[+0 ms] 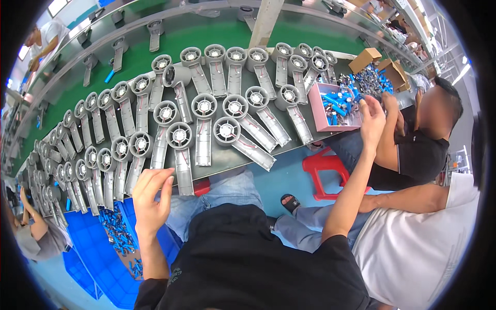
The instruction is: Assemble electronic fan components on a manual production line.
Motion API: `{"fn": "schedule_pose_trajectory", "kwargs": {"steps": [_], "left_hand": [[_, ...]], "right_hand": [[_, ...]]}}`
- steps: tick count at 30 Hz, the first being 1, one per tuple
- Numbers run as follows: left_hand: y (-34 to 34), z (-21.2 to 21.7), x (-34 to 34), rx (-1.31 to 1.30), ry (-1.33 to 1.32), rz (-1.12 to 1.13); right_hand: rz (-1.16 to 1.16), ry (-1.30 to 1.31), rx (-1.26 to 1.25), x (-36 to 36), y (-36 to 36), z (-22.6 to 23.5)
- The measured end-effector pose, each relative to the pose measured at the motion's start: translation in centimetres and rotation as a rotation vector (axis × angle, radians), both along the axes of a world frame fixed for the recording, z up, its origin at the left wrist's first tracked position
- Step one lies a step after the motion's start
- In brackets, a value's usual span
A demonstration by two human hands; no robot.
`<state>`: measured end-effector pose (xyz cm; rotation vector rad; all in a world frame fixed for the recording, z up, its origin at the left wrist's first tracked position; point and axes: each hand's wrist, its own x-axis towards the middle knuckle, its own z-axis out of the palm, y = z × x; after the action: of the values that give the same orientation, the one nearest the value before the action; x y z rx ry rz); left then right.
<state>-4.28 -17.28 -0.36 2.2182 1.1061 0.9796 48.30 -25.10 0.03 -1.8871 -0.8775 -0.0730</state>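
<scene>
Many grey handheld-fan halves [202, 121], each with a round head and a long handle, lie in rows on the dark table [227, 160]. My left hand [150, 199] hovers at the table's near edge beside one fan half [182, 155], fingers loosely curled and holding nothing. My right hand [372, 121] is stretched out to the right, fingers apart, by the near corner of a pink tray [318, 111] that holds blue cylindrical cells [336, 103]. I see nothing in that hand.
A person in a black shirt [418, 150] sits close on the right, hands near the blue cells. Another in white [418, 248] sits lower right. A red stool [323, 170], blue crates [103, 248], cardboard boxes [364, 59] and a green conveyor [139, 57] surround the table.
</scene>
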Motion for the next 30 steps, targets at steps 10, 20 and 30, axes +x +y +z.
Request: {"fn": "schedule_pose_trajectory", "kwargs": {"steps": [10, 20, 30], "left_hand": [[-0.1, -0.3, 0.4, 0.06, -0.006, -0.029], [0.1, 1.3, 1.9, 0.058, -0.062, -0.02], [-0.6, 2.1, 6.9, 0.226, -0.301, -0.076]], "right_hand": [[0.215, 0.137, 0.238, -1.7, 1.2, 3.2], [0.503, 0.475, 0.542, -7.6, 2.6, 4.3], [0.865, 0.549, 0.363, -30.3, 4.1, 2.1]]}}
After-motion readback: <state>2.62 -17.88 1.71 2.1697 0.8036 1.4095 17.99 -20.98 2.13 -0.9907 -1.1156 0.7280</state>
